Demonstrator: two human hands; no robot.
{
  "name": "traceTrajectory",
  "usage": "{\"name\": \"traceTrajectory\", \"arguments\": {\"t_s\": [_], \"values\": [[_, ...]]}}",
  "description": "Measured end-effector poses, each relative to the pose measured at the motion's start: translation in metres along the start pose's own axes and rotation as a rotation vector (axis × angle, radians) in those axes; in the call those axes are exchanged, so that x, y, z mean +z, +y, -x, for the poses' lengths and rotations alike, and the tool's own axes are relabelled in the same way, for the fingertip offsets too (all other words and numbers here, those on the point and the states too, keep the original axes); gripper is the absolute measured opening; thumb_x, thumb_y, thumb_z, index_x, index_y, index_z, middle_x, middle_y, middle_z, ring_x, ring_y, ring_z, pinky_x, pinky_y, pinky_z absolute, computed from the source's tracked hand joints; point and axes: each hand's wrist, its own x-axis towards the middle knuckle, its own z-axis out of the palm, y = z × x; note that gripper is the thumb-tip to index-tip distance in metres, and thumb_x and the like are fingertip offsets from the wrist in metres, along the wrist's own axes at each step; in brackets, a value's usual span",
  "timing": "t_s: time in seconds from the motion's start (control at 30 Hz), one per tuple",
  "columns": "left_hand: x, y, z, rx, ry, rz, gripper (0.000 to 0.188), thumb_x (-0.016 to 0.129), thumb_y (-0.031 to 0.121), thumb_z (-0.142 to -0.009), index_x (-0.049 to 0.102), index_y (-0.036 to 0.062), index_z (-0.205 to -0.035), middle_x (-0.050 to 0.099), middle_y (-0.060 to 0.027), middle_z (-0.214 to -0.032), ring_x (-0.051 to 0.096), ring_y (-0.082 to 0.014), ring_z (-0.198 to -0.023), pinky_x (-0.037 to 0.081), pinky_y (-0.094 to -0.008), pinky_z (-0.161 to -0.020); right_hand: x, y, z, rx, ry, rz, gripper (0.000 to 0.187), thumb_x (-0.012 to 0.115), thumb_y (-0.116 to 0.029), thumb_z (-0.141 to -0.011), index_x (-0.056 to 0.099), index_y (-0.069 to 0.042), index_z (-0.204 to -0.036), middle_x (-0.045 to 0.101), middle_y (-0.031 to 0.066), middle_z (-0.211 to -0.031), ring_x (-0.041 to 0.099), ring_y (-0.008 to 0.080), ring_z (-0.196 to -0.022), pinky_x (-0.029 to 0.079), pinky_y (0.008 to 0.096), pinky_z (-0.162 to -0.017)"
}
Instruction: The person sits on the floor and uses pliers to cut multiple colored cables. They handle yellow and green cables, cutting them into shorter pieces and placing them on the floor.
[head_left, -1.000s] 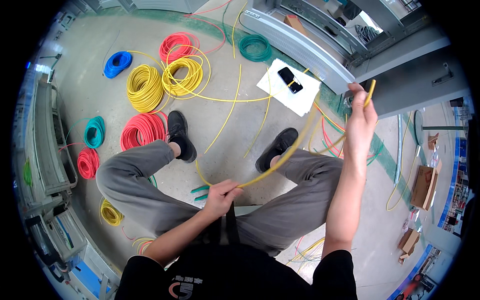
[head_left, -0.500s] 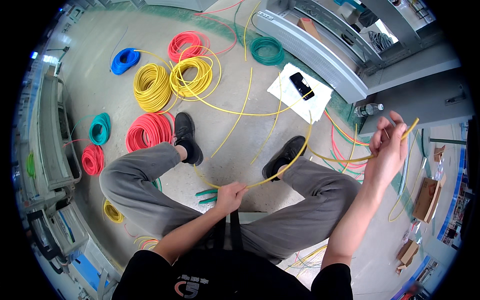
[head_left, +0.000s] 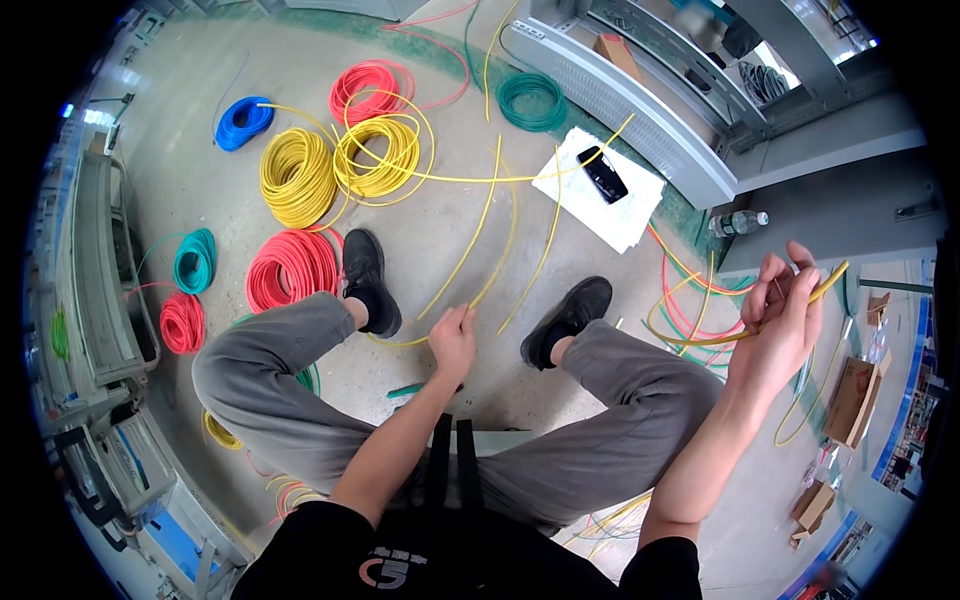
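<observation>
My left hand [head_left: 453, 345], between my knees, is closed around a yellow wire [head_left: 398, 343]. One end sticks out to its left, and the rest arcs up and away over the floor, smeared by motion. Off to the right, my raised right hand [head_left: 780, 312] pinches another stretch of yellow wire [head_left: 832, 279], its cut end pointing past the fingers. Whether both hands hold one and the same wire I cannot tell. Under my left forearm lies a green-handled tool [head_left: 405, 390], mostly hidden. Cut yellow wires [head_left: 466, 255] rest on the floor between my shoes.
Yellow coils [head_left: 298, 178], red coils [head_left: 292, 272], a blue coil [head_left: 243, 123] and green coils [head_left: 531, 102] lie around. A black phone [head_left: 603, 176] sits on white papers [head_left: 630, 212]. A grey metal cabinet [head_left: 830, 190], a plastic bottle [head_left: 740, 223] and cardboard boxes [head_left: 853, 400] are rightward.
My left hand has moved up and away from my lap, and its wire now arcs up steeply instead of to the right. My right hand has shifted slightly lower, still pinching wire.
</observation>
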Motion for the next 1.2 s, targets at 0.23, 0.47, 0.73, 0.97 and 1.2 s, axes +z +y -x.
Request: {"name": "traceTrajectory", "arguments": {"t_s": [0.23, 0.47, 0.73, 0.97, 1.2], "values": [[0.056, -0.050, -0.052, -0.307, -0.224, -0.360, 0.030, 0.054, 0.012, -0.088, 0.057, 0.0026, -0.116, 0.056, -0.0196, -0.108, 0.055, -0.0357, -0.101, 0.048, -0.0436, -0.083, 0.009, 0.004, 0.000, 0.098, 0.000, -0.028, 0.034, 0.039, -0.029, -0.102, 0.052, 0.001, -0.112, 0.055, 0.0059, -0.075, 0.035, 0.0043, -0.047, 0.024, 0.0195, -0.042], [0.018, 0.101, -0.019, 0.512, -0.447, 0.226, 0.033, 0.053, 0.012, -0.088, 0.052, 0.0017, -0.120, 0.053, -0.0196, -0.119, 0.050, -0.0347, -0.113, 0.037, -0.0447, -0.103, -0.003, -0.001, 0.000, 0.318, -0.271, -0.419, 0.035, 0.035, -0.029, -0.103, 0.050, 0.001, -0.113, 0.052, 0.0068, -0.073, 0.029, 0.0037, -0.044, 0.020, 0.0189, -0.040], [-0.047, 0.109, 0.065, 0.560, -0.869, 0.426, 0.025, 0.058, 0.014, -0.088, 0.061, -0.0003, -0.108, 0.064, -0.0191, -0.092, 0.062, -0.0356, -0.077, 0.051, -0.0389, -0.068, -0.054, 0.044, -0.070, 0.447, -0.101, -0.245, 0.036, 0.040, -0.029, -0.101, 0.050, 0.004, -0.112, 0.058, 0.0086, -0.086, 0.044, 0.0082, -0.061, 0.035, 0.0215, -0.049], [-0.034, 0.072, 0.082, 0.222, -0.662, 0.226, 0.013, 0.062, 0.007, -0.083, 0.065, 0.0046, -0.095, 0.058, -0.0216, -0.070, 0.057, -0.0400, -0.061, 0.045, -0.0421, -0.052, -0.158, 0.183, -0.085, 0.356, 0.080, 0.187, 0.033, 0.049, -0.030, -0.097, 0.063, 0.000, -0.100, 0.064, 0.0044, -0.089, 0.058, 0.0128, -0.080, 0.047, 0.0282, -0.069], [0.068, 0.050, 0.058, 0.094, -0.413, -0.041, 0.009, 0.056, 0.011, -0.088, 0.063, 0.0058, -0.087, 0.057, -0.0234, -0.070, 0.056, -0.0419, -0.062, 0.042, -0.0455, -0.052, -0.257, 0.367, 0.109, 0.633, 0.150, 0.538, 0.021, 0.049, -0.011, -0.082, 0.062, 0.000, -0.070, 0.057, 0.0063, -0.061, 0.053, 0.0141, -0.055, 0.042, 0.0309, -0.050]]}}
